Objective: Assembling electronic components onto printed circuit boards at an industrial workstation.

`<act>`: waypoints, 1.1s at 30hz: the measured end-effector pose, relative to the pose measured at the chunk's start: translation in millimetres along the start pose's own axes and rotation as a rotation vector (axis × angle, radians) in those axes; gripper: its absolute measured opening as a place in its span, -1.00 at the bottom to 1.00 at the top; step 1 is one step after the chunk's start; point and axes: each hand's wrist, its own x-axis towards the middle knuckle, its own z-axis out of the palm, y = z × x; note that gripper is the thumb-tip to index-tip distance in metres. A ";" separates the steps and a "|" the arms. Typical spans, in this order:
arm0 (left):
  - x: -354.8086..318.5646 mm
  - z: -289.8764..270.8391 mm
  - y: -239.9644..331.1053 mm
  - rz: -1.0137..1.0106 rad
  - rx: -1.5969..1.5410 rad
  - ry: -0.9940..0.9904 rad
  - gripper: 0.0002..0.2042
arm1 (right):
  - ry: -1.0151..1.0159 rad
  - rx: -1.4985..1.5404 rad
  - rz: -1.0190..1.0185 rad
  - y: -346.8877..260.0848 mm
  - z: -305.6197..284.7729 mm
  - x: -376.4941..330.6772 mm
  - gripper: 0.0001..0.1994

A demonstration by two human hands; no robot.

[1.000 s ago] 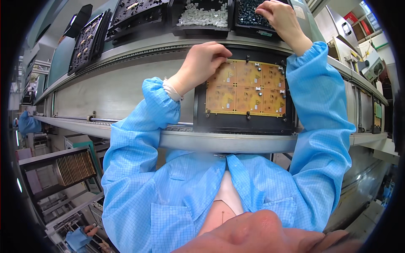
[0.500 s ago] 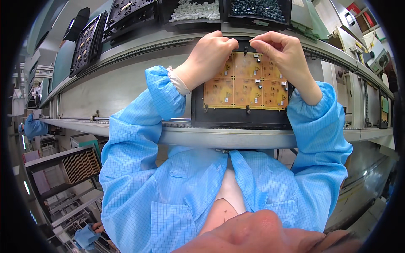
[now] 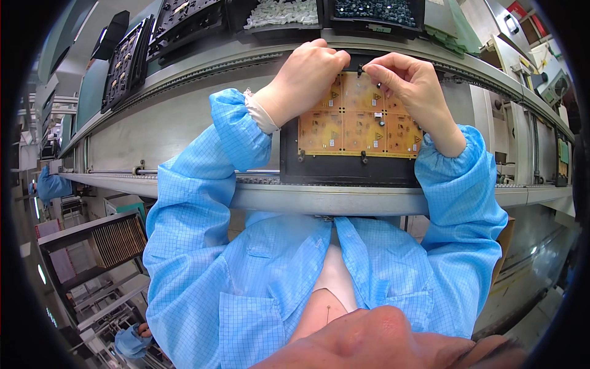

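The person's right hand point(image 3: 413, 92) is pinching a small dark component point(image 3: 361, 69) between thumb and forefinger, holding it at the upper edge of the orange circuit board panel point(image 3: 359, 120). The component is sitting at the fingertips, just left of the hand's knuckles and directly over the board's top rim. The left hand point(image 3: 307, 77) is curling loosely beside it, fingers bent together with their tips touching the same top edge of the panel, almost meeting the right hand's fingertips; whether it is gripping anything I cannot tell.

The panel is lying flat in a black carrier frame point(image 3: 347, 169), which is resting on the grey conveyor surface point(image 3: 184, 132) in front of the person. Both forearms, in light blue sleeves point(image 3: 464, 203), are reaching over the near rail point(image 3: 344, 198) to the board.

Beyond the board, a tray of white parts point(image 3: 283, 12) and a tray of dark parts point(image 3: 375, 9) are standing side by side, well apart from the hands. Farther left, black compartment trays point(image 3: 129, 58) are leaning along the line.
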 end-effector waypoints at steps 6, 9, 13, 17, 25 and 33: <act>4.4 4.6 -2.6 0.017 0.035 -0.051 -0.87 | -0.007 0.037 0.068 4.0 1.5 1.3 -0.75; 1.9 5.4 -2.2 -0.004 0.037 -0.005 -0.88 | -0.012 0.075 0.125 -3.5 2.1 0.9 -0.77; -2.7 5.2 -7.6 -0.129 -0.136 0.028 -0.96 | 0.003 0.135 0.224 -7.2 -0.9 -1.7 -0.78; 10.4 -17.4 -44.0 -0.177 -0.052 0.388 -0.96 | 0.009 0.259 0.299 -6.4 -7.6 -6.3 -0.78; 39.6 -14.9 -110.2 -0.327 0.075 -0.026 -0.86 | -0.113 0.348 0.358 -14.6 -3.1 -9.8 -0.74; 36.4 -13.0 -114.6 -0.300 -0.058 0.076 -0.86 | -0.158 0.476 0.399 -14.3 -3.7 -7.7 -0.72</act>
